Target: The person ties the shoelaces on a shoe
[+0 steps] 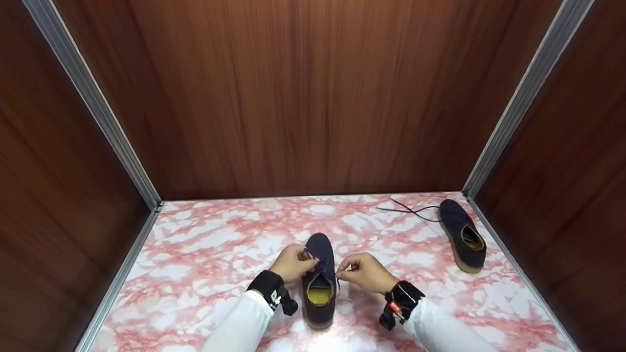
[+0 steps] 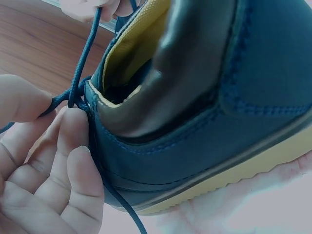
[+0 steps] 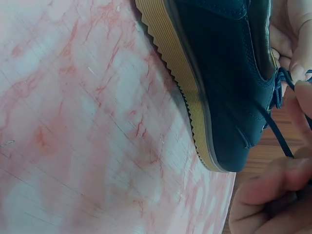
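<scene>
A dark navy shoe [image 1: 319, 244] with a yellow lining and tan sole stands upright on the table, toe pointing away. My left hand [image 1: 293, 264] is at the left of its lacing and pinches a lace between thumb and fingers. In the left wrist view, that dark blue lace [image 2: 87, 51] crosses another strand right at my fingertips, beside the shoe's opening. My right hand [image 1: 364, 271] is just right of the shoe, thumb and fingers pinching a lace strand. The right wrist view has this strand [image 3: 277, 131] stretched from the shoe towards my right fingers.
A matching shoe [image 1: 455, 215] stands at the far right, near the side wall, its loose laces [image 1: 411, 210] trailing leftward on the red-and-white marbled tabletop [image 1: 210, 274]. Brown wood-grain panels [image 1: 313, 98] with grey metal edges [image 1: 93, 102] enclose the back and both sides.
</scene>
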`<state>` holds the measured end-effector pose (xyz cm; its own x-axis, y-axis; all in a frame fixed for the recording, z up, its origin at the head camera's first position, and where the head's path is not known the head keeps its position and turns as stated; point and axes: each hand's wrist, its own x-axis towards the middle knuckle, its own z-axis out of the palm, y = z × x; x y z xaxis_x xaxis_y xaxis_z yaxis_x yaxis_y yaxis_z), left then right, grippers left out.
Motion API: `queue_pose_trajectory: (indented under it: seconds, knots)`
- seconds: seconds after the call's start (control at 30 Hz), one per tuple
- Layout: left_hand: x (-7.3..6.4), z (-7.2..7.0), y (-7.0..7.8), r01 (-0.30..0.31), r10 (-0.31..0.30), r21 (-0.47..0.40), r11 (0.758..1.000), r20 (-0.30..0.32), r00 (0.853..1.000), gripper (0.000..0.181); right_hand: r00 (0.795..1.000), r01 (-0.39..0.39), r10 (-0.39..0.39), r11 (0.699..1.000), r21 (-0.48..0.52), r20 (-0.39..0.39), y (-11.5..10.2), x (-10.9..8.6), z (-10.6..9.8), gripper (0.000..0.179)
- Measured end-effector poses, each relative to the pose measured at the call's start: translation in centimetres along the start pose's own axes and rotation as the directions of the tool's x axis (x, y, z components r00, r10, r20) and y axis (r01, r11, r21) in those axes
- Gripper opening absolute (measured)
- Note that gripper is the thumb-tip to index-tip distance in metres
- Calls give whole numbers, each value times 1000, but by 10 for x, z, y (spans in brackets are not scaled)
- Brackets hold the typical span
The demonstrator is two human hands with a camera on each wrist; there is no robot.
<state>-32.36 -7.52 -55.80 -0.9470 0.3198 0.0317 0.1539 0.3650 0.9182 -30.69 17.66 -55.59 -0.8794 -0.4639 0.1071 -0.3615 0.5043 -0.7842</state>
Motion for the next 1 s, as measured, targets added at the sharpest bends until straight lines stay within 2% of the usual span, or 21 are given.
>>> queue_pose_trajectory:
  seconds: [0.27,0.43,0.53,0.7,0.87,1.0]
  knots:
    - [-2,0,-1,10,-10,-7,1000,-9,1000,19,996,-15,4,992,-123,-88,-1,-1,4,8]
    - [-2,-1,-1,28,-28,2,1000,-10,1000,19,991,-29,1,977,-211,-131,0,0,8,11]
    - [-2,-1,-1,19,-19,2,1000,-11,1000,19,992,-14,-10,980,-196,-124,0,3,11,15]
    - [-2,-1,-2,5,-5,-5,1000,-13,1000,18,995,-14,3,994,-105,-99,-2,7,15,12]
    - [-2,0,-3,24,-24,7,1000,-13,1000,18,993,-39,25,992,-120,-116,-4,10,19,10]
    - [-2,0,-4,29,-29,12,1000,-15,999,17,991,-31,12,989,-142,-131,-6,12,20,9]
